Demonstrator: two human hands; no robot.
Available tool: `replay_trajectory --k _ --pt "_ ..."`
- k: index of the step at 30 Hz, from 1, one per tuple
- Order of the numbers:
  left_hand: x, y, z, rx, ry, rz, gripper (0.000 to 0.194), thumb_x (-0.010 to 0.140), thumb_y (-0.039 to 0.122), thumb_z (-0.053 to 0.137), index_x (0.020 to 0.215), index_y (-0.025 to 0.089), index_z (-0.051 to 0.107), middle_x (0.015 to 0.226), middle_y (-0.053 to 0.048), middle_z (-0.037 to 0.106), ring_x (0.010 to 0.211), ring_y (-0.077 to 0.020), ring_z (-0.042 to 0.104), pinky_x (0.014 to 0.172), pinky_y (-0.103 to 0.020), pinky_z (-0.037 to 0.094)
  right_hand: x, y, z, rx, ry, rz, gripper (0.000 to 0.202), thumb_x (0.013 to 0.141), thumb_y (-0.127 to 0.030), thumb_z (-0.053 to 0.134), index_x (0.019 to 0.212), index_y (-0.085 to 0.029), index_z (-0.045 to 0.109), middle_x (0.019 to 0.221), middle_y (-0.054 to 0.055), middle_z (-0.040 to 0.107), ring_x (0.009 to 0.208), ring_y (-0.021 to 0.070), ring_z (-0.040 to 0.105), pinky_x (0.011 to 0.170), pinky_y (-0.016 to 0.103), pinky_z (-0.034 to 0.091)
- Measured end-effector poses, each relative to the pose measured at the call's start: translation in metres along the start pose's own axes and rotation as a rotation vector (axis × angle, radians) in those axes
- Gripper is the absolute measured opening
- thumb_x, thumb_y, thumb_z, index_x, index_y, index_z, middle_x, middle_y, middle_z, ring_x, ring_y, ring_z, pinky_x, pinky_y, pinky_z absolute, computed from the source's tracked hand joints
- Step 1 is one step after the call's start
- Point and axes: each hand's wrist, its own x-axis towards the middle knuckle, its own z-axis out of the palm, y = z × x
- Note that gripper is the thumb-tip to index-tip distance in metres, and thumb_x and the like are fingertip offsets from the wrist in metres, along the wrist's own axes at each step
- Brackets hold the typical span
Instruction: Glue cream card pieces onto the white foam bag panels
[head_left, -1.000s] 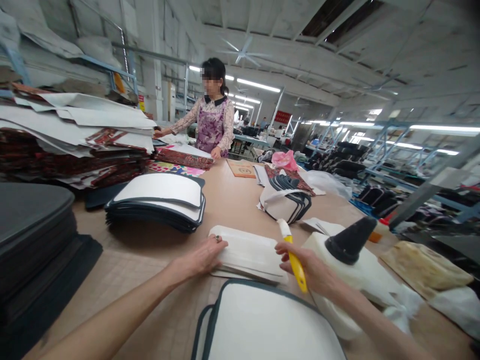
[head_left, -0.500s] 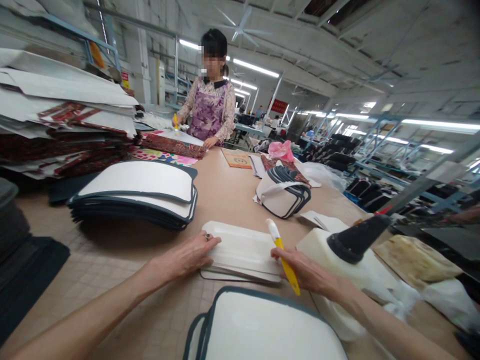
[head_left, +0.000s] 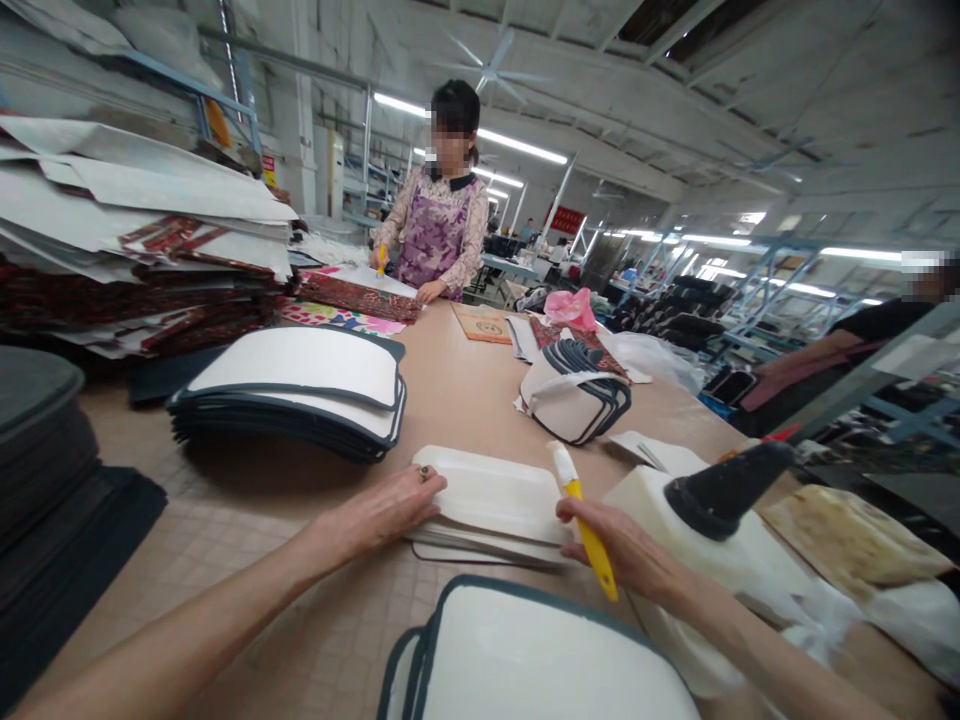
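My left hand [head_left: 405, 500], a ring on one finger, grips the left edge of the top white panel [head_left: 495, 490]. The front edge of that panel is raised a little off the stack of similar panels [head_left: 487, 548] under it. In my right hand [head_left: 619, 540] is a brush [head_left: 589, 520] with a yellow handle and white-coated bristles pointing up and away. The fingertips of this hand are at the panel's right edge. Nearest me lies a larger white panel with a dark border [head_left: 555, 650], on top of others like it.
A pile of dark-edged white panels [head_left: 292, 365] stands at left, a smaller bundle [head_left: 566, 400] farther back. On the right is a white plastic container [head_left: 652, 500] with a black cone-shaped piece [head_left: 727, 490]. Across the table [head_left: 442, 390] a co-worker [head_left: 435, 220] holds a yellow-handled brush.
The top white panel has lifted slightly at its front, with my left hand at its edge. The view has shifted a little, and another person has come into sight at the right.
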Motion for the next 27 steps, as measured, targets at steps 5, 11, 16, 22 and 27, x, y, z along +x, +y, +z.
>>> replay_trajectory --k 5,11,16,22,27 --pt "-0.001 0.004 0.000 -0.017 0.027 0.003 0.015 0.090 0.016 0.035 0.084 0.019 0.049 0.091 -0.005 0.054 0.082 -0.0181 0.051 0.077 -0.029 0.041 0.002 0.008 0.012 -0.028 0.062 0.025 0.022 0.077 -0.016 0.046 0.097 -0.023 0.055 0.092 0.006 0.063 0.082 0.0218 0.057 0.074 0.034 0.043" --pt "0.001 -0.005 0.010 -0.049 0.080 -0.087 0.019 0.088 0.012 0.030 0.099 0.018 0.045 0.084 -0.003 0.055 0.073 -0.0173 0.052 0.070 -0.028 0.040 0.006 0.009 0.013 0.007 0.161 0.009 0.025 0.075 -0.028 0.056 0.099 -0.023 0.054 0.096 0.007 0.062 0.087 0.0240 0.057 0.078 0.036 0.043" --pt "0.003 -0.009 0.008 -0.076 0.084 -0.114 0.018 0.090 0.019 0.028 0.098 0.016 0.044 0.080 -0.004 0.054 0.065 -0.0178 0.051 0.062 -0.029 0.039 0.016 0.021 0.014 0.092 0.294 0.087 0.026 0.074 -0.021 0.048 0.098 -0.023 0.056 0.093 0.006 0.063 0.085 0.0229 0.058 0.077 0.035 0.044" --pt "0.004 -0.013 0.015 -0.125 0.136 -0.131 0.016 0.091 0.023 0.030 0.095 0.017 0.044 0.081 -0.003 0.053 0.071 -0.0176 0.052 0.065 -0.029 0.041 0.034 0.030 0.008 0.185 0.436 0.177 0.030 0.074 -0.024 0.042 0.099 -0.021 0.058 0.089 0.005 0.065 0.084 0.0241 0.061 0.077 0.038 0.045" --pt "-0.006 0.002 -0.010 -0.252 0.360 -0.129 0.020 0.087 0.021 0.041 0.106 0.019 0.047 0.098 -0.005 0.053 0.086 -0.0166 0.052 0.078 -0.028 0.043 0.049 0.026 -0.009 0.261 0.516 0.144 0.035 0.070 -0.025 0.047 0.104 -0.022 0.054 0.087 0.005 0.064 0.076 0.0229 0.062 0.064 0.033 0.048"
